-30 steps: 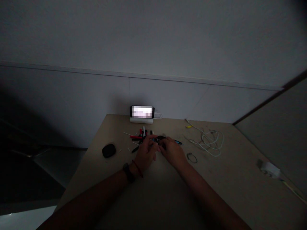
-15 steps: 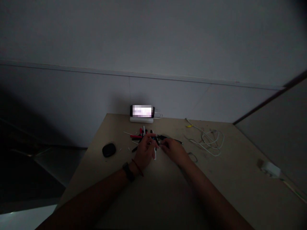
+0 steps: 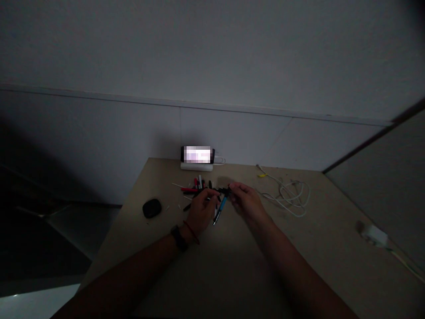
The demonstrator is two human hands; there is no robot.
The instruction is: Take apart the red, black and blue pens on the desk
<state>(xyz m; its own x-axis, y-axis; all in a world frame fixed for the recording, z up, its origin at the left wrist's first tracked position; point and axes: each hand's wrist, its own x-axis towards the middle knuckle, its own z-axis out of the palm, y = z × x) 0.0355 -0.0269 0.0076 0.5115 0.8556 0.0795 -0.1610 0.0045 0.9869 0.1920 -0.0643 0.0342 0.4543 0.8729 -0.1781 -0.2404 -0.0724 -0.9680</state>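
Note:
A blue pen [image 3: 222, 205] with a dark clip end slants down between my hands. My right hand [image 3: 247, 201] pinches its upper end between thumb and fingertips. Just left of it, my left hand [image 3: 202, 209] is closed with thumb and fingers drawn together; what lies between them is too dark to make out. Black pen parts show near those fingertips. Behind and beside my left hand lies a pile of pens and markers, among them a red pen [image 3: 188, 189] and a white marker [image 3: 200, 180]. My left hand hides part of the pile.
A lit phone [image 3: 198, 155] leans against the wall on a white bar [image 3: 196, 167]. To the left sits a black rounded case [image 3: 152, 208]. A white cable [image 3: 285, 195] lies coiled at the right, and a white socket block [image 3: 375, 235] is near the desk's right edge.
My right hand has moved slightly up and right, and the blue pen now shows clearly in its fingertips. My left hand has stayed nearly in place, its fingers drawn in a little.

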